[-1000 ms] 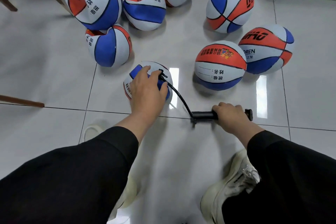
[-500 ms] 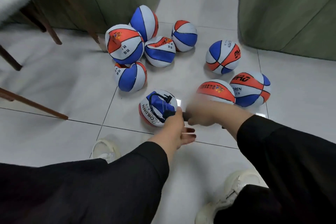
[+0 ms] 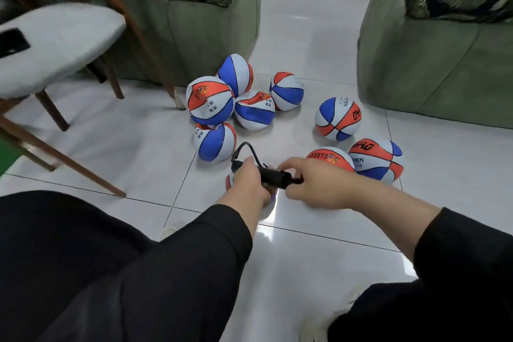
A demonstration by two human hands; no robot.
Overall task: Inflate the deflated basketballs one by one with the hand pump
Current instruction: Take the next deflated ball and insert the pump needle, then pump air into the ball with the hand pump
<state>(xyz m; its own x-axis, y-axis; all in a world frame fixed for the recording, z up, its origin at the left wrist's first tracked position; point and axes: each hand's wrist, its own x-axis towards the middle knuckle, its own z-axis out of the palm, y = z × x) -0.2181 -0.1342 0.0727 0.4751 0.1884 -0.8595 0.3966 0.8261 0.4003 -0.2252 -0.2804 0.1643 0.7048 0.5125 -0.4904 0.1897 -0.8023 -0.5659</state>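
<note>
Gripping hand pump point(image 3: 273, 175) with both hands over the tile floor point(image 3: 305, 36): left hand point(image 3: 248, 182) curling round the barrel's hose end, right hand point(image 3: 313, 183) pinching the handle end with fingers curled. Hose point(image 3: 244, 147) looping up from the left hand and back down toward the ball under work point(image 3: 230, 179), mostly hidden beneath the hands; needle seating not visible, cannot tell if plugged in. Looking mid-task, judging from ball shapes. Three balls on the right sitting well apart from the rest: round ball point(image 3: 337, 118) looking full, red-topped ball point(image 3: 330, 159) and the one touching it point(image 3: 376, 161) looking fairly full but somewhat flattened, hard to call. Cluster of five near the green sofa point(image 3: 194, 36) looking like the pending pile: dented ball point(image 3: 254, 111) clearly soft, front cluster ball point(image 3: 215, 141) caved in at top, large ball point(image 3: 210, 100) rounder, back ball point(image 3: 236, 73) and right cluster ball point(image 3: 286, 91) uncertain. Remaining, as a guess: pumping the current ball, then working through most of the cluster one at a time. Chair point(image 3: 55, 41) standing at left, second green sofa point(image 3: 430, 64) at right.
</note>
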